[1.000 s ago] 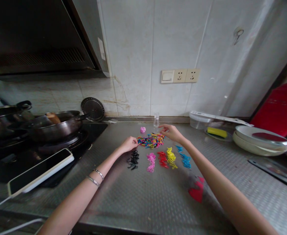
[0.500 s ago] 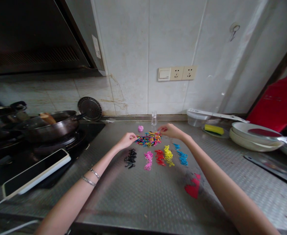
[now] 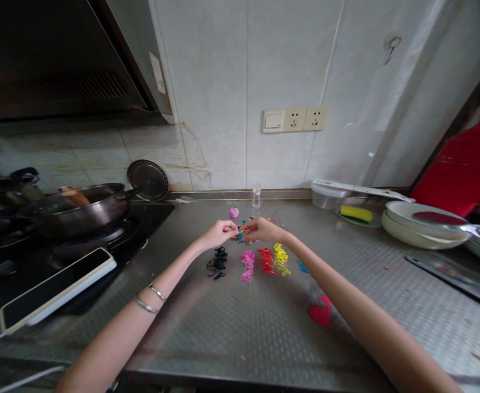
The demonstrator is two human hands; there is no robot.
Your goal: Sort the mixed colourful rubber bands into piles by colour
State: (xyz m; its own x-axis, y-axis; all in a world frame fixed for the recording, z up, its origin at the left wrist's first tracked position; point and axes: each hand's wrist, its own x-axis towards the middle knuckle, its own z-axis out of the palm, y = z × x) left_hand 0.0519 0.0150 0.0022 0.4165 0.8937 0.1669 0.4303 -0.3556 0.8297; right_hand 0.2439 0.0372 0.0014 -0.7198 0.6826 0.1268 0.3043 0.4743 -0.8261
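Above the mixed pile of small coloured rubber bands, my left hand and my right hand come almost fingertip to fingertip. Both are closed in a pinch; what they hold is too small to make out. The hands cover much of the pile. Nearer me lie separate heaps of black bands, pink bands, red bands and yellow bands. Some blue bands show beside my right forearm, which hides the others.
Behind the pile stand a small clear bottle and a pink lump. A phone and a pan are left. To the right are a yellow sponge, bowls and a knife. A red patch lies near my right forearm.
My right hand has moved left from the pile's right side to meet my left hand over it. My left hand has shifted slightly right. The right forearm now covers most blue bands.
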